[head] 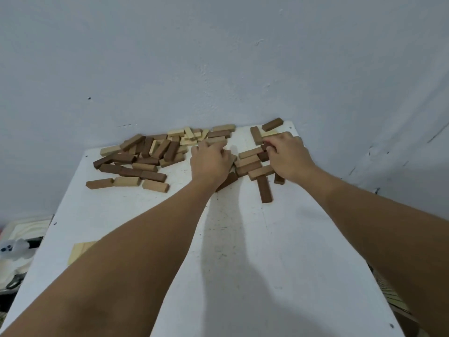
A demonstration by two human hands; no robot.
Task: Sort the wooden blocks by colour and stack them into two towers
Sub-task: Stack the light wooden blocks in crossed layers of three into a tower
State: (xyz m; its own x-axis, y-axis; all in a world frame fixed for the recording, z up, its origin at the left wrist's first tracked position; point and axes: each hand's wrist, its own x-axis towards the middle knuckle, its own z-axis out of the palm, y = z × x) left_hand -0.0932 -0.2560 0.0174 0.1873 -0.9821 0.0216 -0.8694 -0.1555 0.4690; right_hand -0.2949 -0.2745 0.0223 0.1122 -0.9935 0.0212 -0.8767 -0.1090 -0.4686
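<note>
Pale flat blocks (79,251) lie at near-left worktop (243,263) edge. Mixed dark, tan and cream blocks (145,156) heaped far-left against wall (218,69). Left hand (210,161), right hand (286,156): fingers curled into small brown pile (252,164); grip unclear. Near worktop bare.

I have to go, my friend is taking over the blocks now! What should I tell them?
Left hand: fingers curled over blocks at the middle cluster; what it holds is hidden.
Right hand: fingers curled onto blocks in the small group at the table's far right.
The big mixed pile of dark, mid-brown and pale blocks lies far left. A few pale blocks sit near the left edge.
Done: no tower stands yet.
Left: sort nearly everything by colour, then stack both towers.
</note>
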